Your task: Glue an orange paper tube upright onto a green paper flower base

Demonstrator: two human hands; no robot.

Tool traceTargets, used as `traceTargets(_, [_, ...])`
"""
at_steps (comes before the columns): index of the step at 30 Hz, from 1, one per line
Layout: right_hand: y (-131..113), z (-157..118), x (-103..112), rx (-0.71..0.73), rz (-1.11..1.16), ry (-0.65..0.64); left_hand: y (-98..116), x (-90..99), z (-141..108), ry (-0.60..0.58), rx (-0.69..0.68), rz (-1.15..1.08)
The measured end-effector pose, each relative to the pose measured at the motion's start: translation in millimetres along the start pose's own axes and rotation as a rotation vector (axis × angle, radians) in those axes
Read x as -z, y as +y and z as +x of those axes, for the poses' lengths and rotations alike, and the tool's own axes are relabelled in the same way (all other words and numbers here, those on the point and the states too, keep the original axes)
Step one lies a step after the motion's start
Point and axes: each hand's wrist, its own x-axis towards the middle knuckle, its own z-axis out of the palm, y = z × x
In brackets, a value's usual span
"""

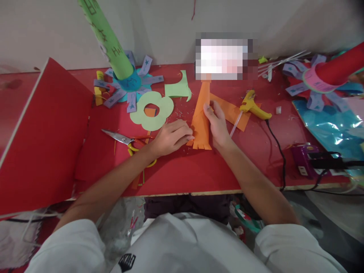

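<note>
Orange paper roll (201, 121), fringed along its bottom edge, lies at frame centre on the red table (182, 170). The left hand (170, 138) pinches the fringe flat, apparently to steady it, while the right hand (217, 123) closes around its side, keeping it rolled. Scissors (125, 140) rest left of them, a glue gun (253, 108) to the right.

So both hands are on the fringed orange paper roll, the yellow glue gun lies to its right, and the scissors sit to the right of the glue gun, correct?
Not quite. The head view shows the scissors lying left of the orange paper roll, beside the left hand, not right of the glue gun. The rest holds: the right hand is also on the roll, and the glue gun lies to its right.
</note>
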Motion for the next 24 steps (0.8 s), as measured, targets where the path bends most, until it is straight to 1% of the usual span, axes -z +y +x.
traceTargets(3, [1,0,1,0.017,-0.034,-0.005,1,1.3,1,0.032,-0.042,-0.001])
traceTargets(6, [3,2,3,0.024,-0.066,0.011,2,1.5,1,0.07,-0.118,0.066])
traceTargets(9, [8,5,5,0.009,-0.071,0.038,3,0.6,-1,0.017,-0.194,0.205])
traceTargets(11, [12,7,7,0.004,-0.071,0.047,3,-0.3,-3,-0.04,-0.222,0.288])
traceTargets(12, [13,8,8,0.006,-0.074,0.048,4,-0.7,-3,-0.05,-0.234,0.314])
traceTargets(15, [15,8,8,0.042,-0.109,0.054,5,-1.4,-2,-0.016,-0.248,0.333])
traceTargets(18, [10,5,6,0.086,-0.143,0.082,7,-0.5,2,0.021,-0.244,0.307])
traceTargets(24, [-2,-3,-2,0.121,-0.14,0.114,8,0.6,5,0.025,-0.234,0.274])
